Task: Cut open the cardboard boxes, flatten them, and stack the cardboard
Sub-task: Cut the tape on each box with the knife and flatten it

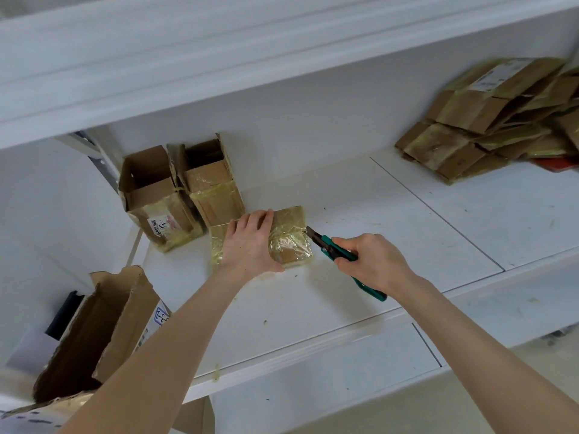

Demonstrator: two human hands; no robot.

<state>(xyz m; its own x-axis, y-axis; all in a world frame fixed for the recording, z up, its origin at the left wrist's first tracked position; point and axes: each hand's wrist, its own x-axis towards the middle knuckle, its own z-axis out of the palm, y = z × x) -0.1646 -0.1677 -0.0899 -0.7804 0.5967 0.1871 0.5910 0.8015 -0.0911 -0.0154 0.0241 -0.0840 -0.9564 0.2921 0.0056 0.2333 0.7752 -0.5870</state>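
Glossy tape over matt cardboard box; knife handle seemingly plastic

Open boxes left on shelf; flattened stack right.

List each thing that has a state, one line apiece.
left hand: pressing flat on the taped box
right hand: gripping the utility knife
taped box: closed, lying flat
utility knife: blade out, at that box's edge
left back box: upright, top open
right back box: upright, top open
cardboard stack: flattened
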